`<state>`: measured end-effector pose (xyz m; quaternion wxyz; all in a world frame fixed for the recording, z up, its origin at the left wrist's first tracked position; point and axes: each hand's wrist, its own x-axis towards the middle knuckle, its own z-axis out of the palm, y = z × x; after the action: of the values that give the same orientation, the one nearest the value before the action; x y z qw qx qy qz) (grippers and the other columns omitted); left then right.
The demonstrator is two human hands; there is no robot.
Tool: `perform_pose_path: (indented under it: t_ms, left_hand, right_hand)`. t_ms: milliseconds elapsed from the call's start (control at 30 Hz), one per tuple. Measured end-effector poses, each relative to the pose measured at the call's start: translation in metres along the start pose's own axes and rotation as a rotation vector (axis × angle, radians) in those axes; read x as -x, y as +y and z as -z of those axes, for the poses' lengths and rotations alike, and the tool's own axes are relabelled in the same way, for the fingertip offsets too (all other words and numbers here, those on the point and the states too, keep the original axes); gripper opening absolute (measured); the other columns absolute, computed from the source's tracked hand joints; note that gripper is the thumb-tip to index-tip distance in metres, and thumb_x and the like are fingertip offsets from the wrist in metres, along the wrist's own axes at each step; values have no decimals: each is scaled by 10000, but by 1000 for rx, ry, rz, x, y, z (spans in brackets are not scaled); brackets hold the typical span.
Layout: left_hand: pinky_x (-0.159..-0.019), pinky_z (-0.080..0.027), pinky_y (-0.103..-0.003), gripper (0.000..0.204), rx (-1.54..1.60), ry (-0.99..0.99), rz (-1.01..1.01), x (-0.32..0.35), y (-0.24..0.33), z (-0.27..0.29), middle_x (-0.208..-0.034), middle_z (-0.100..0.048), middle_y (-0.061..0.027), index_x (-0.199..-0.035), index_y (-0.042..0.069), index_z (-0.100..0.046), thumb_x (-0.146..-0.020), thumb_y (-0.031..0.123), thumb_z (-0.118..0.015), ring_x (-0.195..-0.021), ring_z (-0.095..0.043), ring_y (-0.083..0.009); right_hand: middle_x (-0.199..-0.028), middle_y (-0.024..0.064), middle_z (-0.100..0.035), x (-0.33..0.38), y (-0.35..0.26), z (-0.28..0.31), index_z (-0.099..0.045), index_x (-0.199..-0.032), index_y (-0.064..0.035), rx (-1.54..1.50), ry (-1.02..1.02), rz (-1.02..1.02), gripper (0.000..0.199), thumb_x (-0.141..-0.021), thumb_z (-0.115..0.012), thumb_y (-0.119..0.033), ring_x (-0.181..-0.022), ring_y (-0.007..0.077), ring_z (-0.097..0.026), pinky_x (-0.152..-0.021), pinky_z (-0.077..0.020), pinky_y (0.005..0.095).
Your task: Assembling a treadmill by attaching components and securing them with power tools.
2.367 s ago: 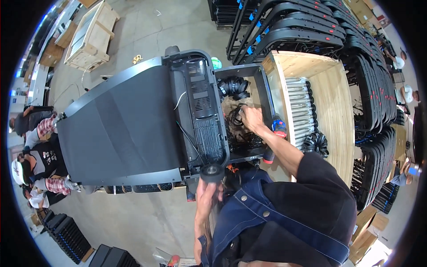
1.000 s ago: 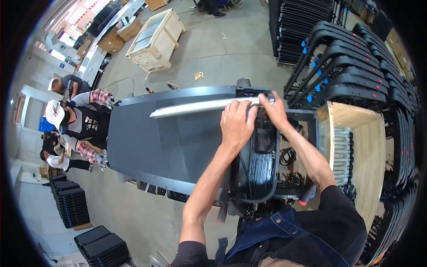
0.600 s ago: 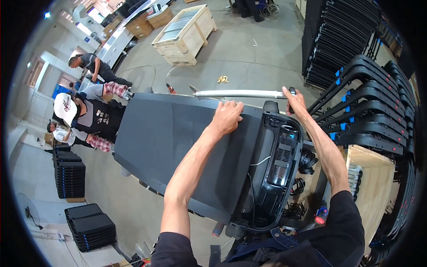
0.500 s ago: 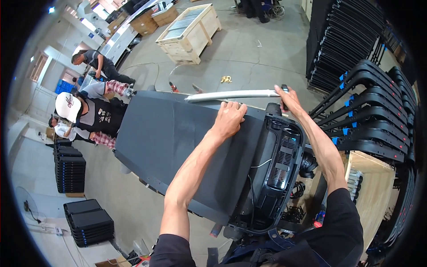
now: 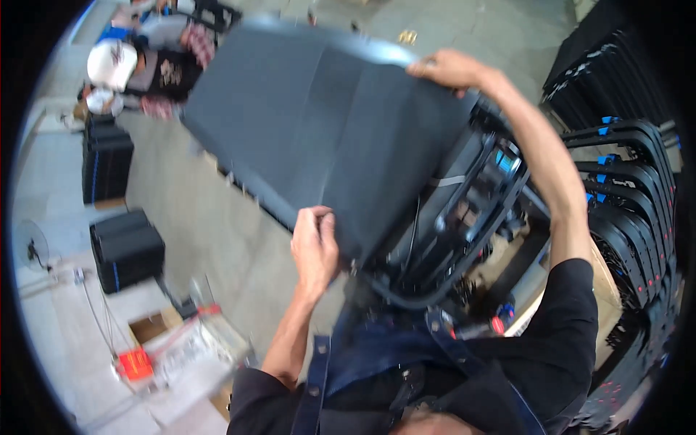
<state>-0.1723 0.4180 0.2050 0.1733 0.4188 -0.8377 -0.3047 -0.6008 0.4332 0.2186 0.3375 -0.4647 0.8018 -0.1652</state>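
A treadmill with a wide black belt lies in front of me, its open motor compartment at the right end. Along the belt's far edge runs a silver side rail, smeared by motion. My right hand is closed over the rail's right end at the far corner; some of its fingers are hidden behind it. My left hand has its fingers curled at the belt's near edge, with the thumb up. That hand seems to pinch the edge, though blur softens the contact.
A co-worker in a white cap stands at the treadmill's left end. Stacked black panels are on the left, near a bench with a red box. To the right stand black curved frames and a wooden crate.
My left hand has moved from the belt's far side to its near edge. My right hand has shifted left and bent over the rail's end. The rail now sits closer against the belt.
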Motion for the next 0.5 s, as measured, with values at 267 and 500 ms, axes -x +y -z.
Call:
perform_pose_path:
  t_ms: [267,500]
  left_hand:
    - [-771,-546,-326,229,358,-230,450,107,-36,-2,-894,-741,-116,-1094,-14,-671,-905,105,-724,-824,-703,-170]
    - [-711,-511,-267,154,483,-120,454,122,-47,-17,-774,-676,-35,-958,-45,-697,-887,84,-740,-760,-597,-77]
  right_hand:
    - [-713,41,-593,20,55,-28,-563,-1315,10,-331,190,-42,851,-947,-460,-750,-518,82,-552,-458,-448,227]
    - [-650,59,-610,52,71,-57,-711,-790,14,-507,531,-164,654,-857,-692,-637,-626,152,-562,-604,-471,353]
